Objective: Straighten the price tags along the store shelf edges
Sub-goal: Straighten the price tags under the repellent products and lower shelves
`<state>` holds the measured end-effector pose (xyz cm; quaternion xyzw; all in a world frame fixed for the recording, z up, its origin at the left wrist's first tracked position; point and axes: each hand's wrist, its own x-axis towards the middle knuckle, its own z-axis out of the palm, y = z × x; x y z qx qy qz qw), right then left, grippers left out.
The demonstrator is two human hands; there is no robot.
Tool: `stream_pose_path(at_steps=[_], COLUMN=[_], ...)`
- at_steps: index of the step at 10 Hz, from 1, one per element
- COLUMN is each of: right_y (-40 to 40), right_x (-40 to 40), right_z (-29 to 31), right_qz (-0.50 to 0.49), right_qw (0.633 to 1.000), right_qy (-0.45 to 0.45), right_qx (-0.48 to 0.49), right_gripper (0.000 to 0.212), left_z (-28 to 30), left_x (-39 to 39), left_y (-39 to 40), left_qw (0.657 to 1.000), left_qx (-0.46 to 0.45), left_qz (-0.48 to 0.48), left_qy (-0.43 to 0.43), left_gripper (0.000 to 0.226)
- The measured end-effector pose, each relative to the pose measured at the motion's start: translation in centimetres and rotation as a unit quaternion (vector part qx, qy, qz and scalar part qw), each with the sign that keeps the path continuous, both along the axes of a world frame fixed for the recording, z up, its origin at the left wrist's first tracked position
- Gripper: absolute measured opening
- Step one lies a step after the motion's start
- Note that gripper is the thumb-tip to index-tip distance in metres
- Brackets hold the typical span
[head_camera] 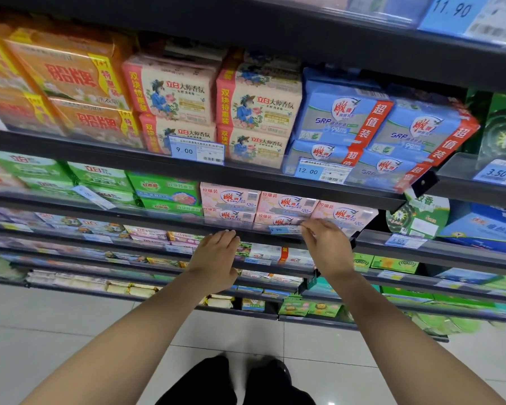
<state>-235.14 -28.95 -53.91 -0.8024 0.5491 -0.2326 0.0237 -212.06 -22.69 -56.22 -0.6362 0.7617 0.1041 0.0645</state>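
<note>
Just right of the frame's centre, my right hand (326, 247) pinches the right end of a small blue-and-white price tag (284, 229) marked 9.90, which sits on the dark shelf edge (158, 222) in front of the pink soap packs (287, 204). My left hand (216, 255) lies with straight, relaxed fingers on the same rail, a little to the left, holding nothing.

The tag looks like thin card or paper, perhaps inside a clear strip, though the view is too soft for me to be sure. I judge it light and bendy, easy to crease or tear, so I would keep my hold at the ends and slide it level rather than pull at the middle.

The rail looks hard and smooth, so a tag should glide along it. Other tags wait nearby: a 9.00 tag (197, 152) and a 12.00 tag (322, 171) on the shelf above, and a tilted tag (92, 197) toward the left. Below me is pale tiled floor (56, 331).
</note>
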Motion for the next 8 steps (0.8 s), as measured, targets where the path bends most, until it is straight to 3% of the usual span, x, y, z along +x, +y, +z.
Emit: stream_pose_path(at_steps=[2, 6, 8], right_y=[-0.2, 0.8, 1.4], right_x=[-0.2, -1.0, -1.0], right_z=[-0.3, -1.6, -1.6], right_qz=[-0.015, 0.027, 0.031], right_qw=[0.999, 0.985, 0.984], right_qy=[0.044, 0.159, 0.156], right_qx=[-0.007, -0.063, -0.076], right_gripper=[0.003, 0.031, 0.039], left_z=[-0.1, -0.2, -0.3], left_x=[0.0, 0.1, 0.2], left_y=[0.1, 0.0, 0.0], left_qw=[1.000, 1.000, 1.000], left_qx=[0.003, 0.004, 0.005], left_qz=[0.003, -0.004, -0.005], left_qy=[0.003, 0.001, -0.002], left_gripper=[0.069, 0.070, 0.070])
